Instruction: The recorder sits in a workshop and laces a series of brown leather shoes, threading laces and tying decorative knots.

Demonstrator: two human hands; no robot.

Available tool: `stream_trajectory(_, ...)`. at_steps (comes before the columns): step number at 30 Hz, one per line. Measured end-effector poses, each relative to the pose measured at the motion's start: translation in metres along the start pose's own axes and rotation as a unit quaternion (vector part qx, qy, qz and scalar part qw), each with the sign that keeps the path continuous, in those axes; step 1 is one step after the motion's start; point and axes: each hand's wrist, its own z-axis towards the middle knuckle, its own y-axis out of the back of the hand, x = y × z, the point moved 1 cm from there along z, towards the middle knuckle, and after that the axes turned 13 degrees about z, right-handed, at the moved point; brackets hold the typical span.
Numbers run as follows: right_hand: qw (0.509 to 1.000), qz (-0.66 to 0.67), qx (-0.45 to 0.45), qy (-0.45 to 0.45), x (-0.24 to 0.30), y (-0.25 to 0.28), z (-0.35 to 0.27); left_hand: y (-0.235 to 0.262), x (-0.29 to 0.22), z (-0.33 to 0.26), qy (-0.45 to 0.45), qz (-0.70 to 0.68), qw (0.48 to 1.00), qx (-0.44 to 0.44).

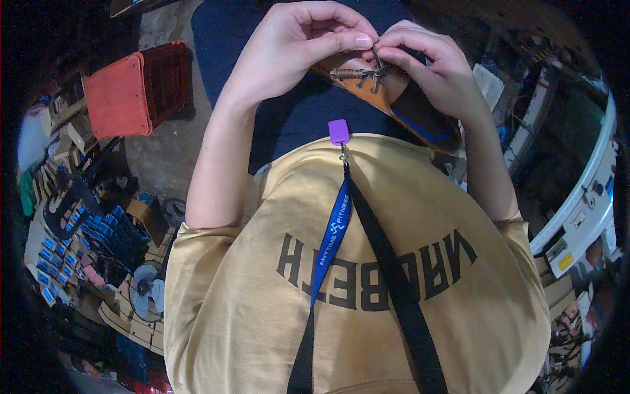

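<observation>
A tan-brown leather shoe (373,97) with metal eyelets and a blue-edged dark opening lies across my lap, its heel toward the lower right. On its front rests a coiled brown bundle of shoelace (348,73). Just above the eyelets, my left hand (308,43) is closed in a pinch, thumb against fingers, at a stretch of the lace. Close beside it, my right hand (430,62) pinches the lace too, its fingertips nearly touching the left ones. The lace between the fingertips is thin and partly hidden by them.
A red plastic crate (118,95) stands on the floor at the left. Stacks of blue-labelled pieces (62,256) and a fan (147,289) lie lower left. A white machine edge (577,203) curves along the right. A lanyard with a purple tag (338,132) hangs down my shirt.
</observation>
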Motion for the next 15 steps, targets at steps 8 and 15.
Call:
stream_trajectory(8,0.998,-0.032,-0.004,0.053,0.012,-0.006,0.004,-0.002,-0.002,0.001,-0.004,0.080,0.997,-0.019)
stream_trajectory(15,0.996,-0.037,-0.081,0.001,0.005,-0.011,-0.005,-0.020,0.027,-0.011,-0.043,0.077,0.988,-0.126)
